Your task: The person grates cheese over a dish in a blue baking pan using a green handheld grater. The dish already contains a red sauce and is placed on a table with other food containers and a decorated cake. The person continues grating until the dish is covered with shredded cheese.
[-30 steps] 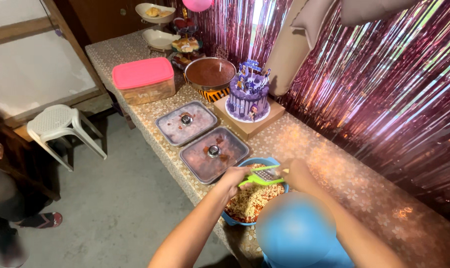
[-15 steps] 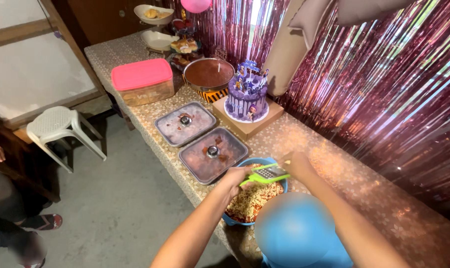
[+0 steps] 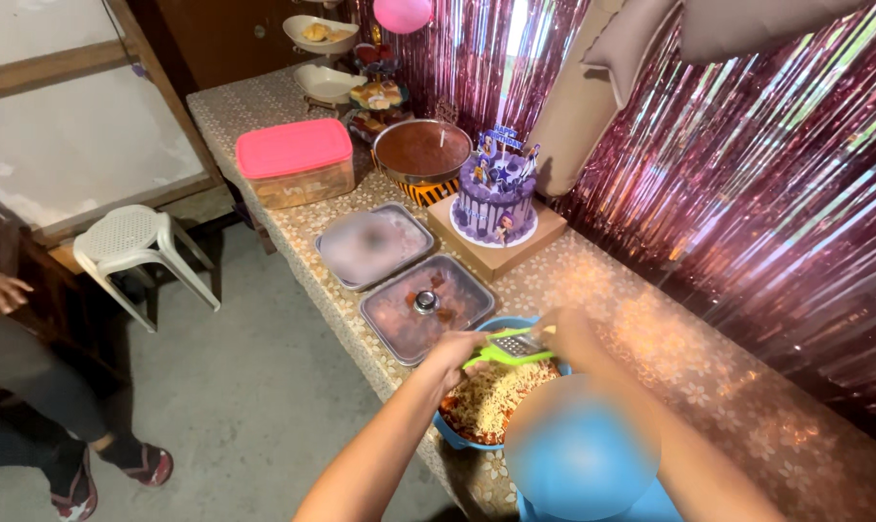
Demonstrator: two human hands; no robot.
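Note:
My left hand (image 3: 457,350) grips the handle of a green hand grater (image 3: 511,347) held flat over a blue bowl (image 3: 454,432) at the near edge of the long table (image 3: 708,387). The bowl is full of noodles covered with pale grated shreds. My right hand (image 3: 570,332) is at the far end of the grater, fingers closed on a small yellowish piece pressed against its metal face; the piece is mostly hidden. A blurred blue shape covers part of the bowl and my right forearm.
Two lidded rectangular glass dishes (image 3: 426,305) sit left of the bowl. Beyond them stand a purple cake (image 3: 496,198) on a box, a round brown cake, a pink-lidded container (image 3: 296,159) and tiered snack plates. A foil curtain hangs behind. A white stool (image 3: 133,246) and another person (image 3: 32,367) are at left.
My right hand has slid a little along the grater. The view has shifted slightly, and the person at left has stepped further into view.

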